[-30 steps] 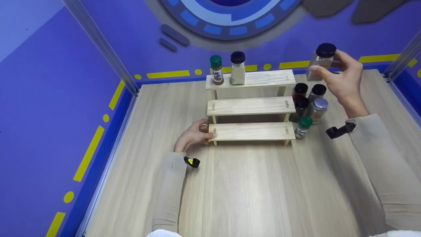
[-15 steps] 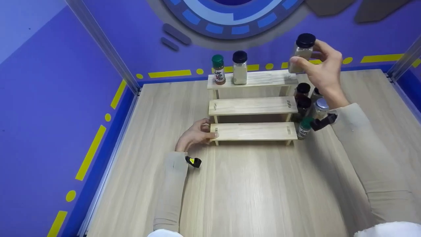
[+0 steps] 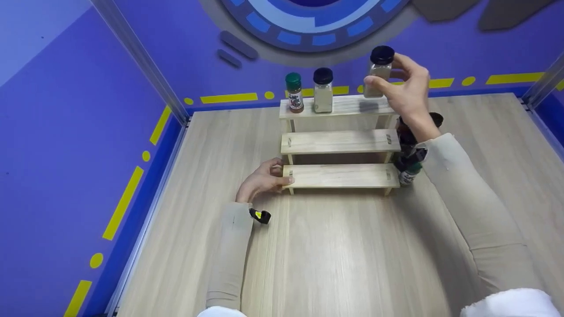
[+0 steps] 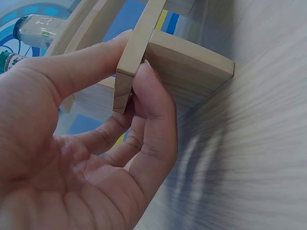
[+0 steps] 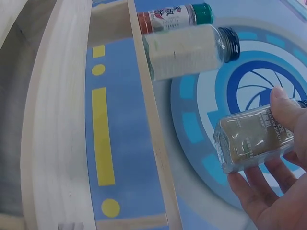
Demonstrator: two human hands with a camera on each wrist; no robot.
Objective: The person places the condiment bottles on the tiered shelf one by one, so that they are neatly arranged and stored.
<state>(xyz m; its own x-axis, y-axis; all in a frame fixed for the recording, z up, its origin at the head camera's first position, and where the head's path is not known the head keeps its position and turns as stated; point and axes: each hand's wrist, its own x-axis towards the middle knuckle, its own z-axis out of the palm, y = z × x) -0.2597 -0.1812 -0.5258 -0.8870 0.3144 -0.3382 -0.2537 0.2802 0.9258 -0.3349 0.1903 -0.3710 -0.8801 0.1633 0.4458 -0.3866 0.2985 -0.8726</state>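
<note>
My right hand holds a clear square spice jar with a black lid, upright above the right part of the rack's top shelf. In the right wrist view this jar shows greyish powder and pale lettering. My left hand pinches the left end of the bottom shelf of a three-step wooden rack. The left wrist view shows thumb and fingers around the board end. On the top shelf stand a green-capped spice bottle and, to its right, a black-lidded jar of pale powder.
Right of the rack, several more spice jars stand on the table, partly hidden behind my right wrist; a green-capped bottle is nearest the front. A blue patterned wall rises close behind the rack. The wooden tabletop stretches in front.
My right hand has carried the black-lidded jar leftward, from over the group of jars to above the top shelf. The left hand keeps its grip on the rack.
</note>
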